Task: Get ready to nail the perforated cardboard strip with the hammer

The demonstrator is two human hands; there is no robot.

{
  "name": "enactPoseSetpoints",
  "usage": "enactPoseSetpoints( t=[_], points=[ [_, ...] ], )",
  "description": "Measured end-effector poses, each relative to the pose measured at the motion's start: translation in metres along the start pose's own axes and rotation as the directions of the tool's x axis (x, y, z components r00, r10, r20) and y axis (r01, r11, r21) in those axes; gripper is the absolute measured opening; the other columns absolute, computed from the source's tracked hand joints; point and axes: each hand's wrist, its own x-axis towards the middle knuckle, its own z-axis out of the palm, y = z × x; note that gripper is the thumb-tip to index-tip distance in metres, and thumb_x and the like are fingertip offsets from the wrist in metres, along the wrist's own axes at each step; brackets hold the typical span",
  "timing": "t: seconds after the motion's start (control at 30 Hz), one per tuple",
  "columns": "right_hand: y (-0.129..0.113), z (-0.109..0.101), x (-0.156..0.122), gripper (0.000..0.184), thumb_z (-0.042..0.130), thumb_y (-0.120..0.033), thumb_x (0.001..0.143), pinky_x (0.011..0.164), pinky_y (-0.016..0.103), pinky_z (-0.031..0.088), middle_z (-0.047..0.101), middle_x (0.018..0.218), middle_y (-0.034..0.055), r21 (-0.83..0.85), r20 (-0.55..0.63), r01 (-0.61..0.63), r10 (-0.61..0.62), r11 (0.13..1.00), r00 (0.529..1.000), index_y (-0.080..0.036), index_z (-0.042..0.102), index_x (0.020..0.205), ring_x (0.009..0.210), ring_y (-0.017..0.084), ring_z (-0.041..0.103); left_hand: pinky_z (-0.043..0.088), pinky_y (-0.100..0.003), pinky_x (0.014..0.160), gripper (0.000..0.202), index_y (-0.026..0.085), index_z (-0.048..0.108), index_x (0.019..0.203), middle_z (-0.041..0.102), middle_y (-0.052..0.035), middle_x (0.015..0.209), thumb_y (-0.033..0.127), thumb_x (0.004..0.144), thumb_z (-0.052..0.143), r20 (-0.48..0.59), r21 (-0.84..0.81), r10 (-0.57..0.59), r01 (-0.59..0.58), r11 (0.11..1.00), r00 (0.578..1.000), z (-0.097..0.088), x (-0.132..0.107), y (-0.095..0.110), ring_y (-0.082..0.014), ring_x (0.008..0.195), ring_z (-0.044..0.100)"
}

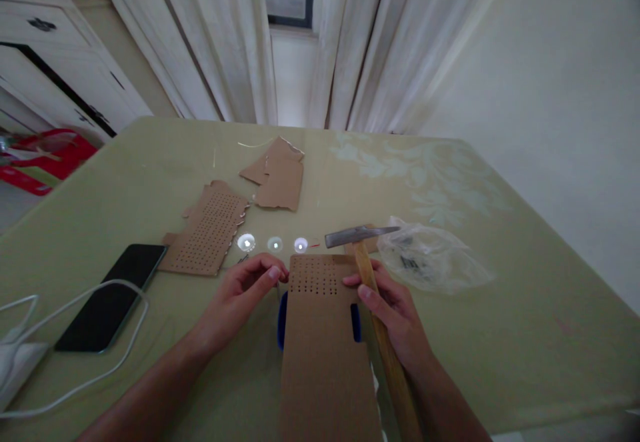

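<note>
A strip of brown cardboard point(323, 355) lies in front of me, with rows of small punched holes at its far end. Under it, dark blue edges of some object point(283, 321) stick out on both sides. My right hand point(393, 305) is closed round the wooden handle of a hammer point(383, 335), its metal head pointing away from me, and the fingertips reach the cardboard's right edge. At the far left corner of the strip, my left hand point(253, 285) is closed in a pinch; a thin sliver shows below the fingertips, too small to name.
Three small round clear dishes point(275, 245) stand in a row beyond my hands. Another punched cardboard piece point(207, 232) and torn scraps point(283, 179) lie farther left. A clear plastic bag point(437, 259) is at right, a phone point(113, 302) and white cable point(143, 315) at left.
</note>
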Motion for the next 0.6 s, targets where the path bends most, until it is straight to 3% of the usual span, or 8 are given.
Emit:
enactPoseSetpoints(
  t=[0.4, 0.6],
  points=[
    [0.0014, 0.0009, 0.0009, 0.026, 0.080, -0.057, 0.094, 0.112, 0.043, 0.050, 0.065, 0.134, 0.0073, 0.027, 0.004, -0.024, 0.024, 0.999, 1.000, -0.036, 0.091, 0.105, 0.132, 0.031, 0.062, 0.057, -0.023, 0.082, 0.025, 0.022, 0.077, 0.089, 0.075, -0.0028, 0.090, 0.041, 0.104, 0.073, -0.009, 0.002, 0.050, -0.050, 0.999, 0.999, 0.0004, 0.0008, -0.0019, -0.0148, 0.088, 0.070],
    [0.0025, 0.0007, 0.0016, 0.029, 0.080, -0.059, 0.092, 0.112, 0.045, 0.050, 0.066, 0.134, 0.0081, 0.019, -0.005, -0.031, 0.031, 0.999, 1.000, -0.036, 0.091, 0.106, 0.134, 0.032, 0.061, 0.056, -0.021, 0.076, 0.018, 0.023, 0.079, 0.091, 0.073, -0.0015, 0.087, 0.035, 0.104, 0.074, -0.104, 0.046, 0.235, -0.231, 0.972, 0.967, -0.0002, -0.0013, -0.0011, -0.0125, 0.081, 0.069]
  ],
)
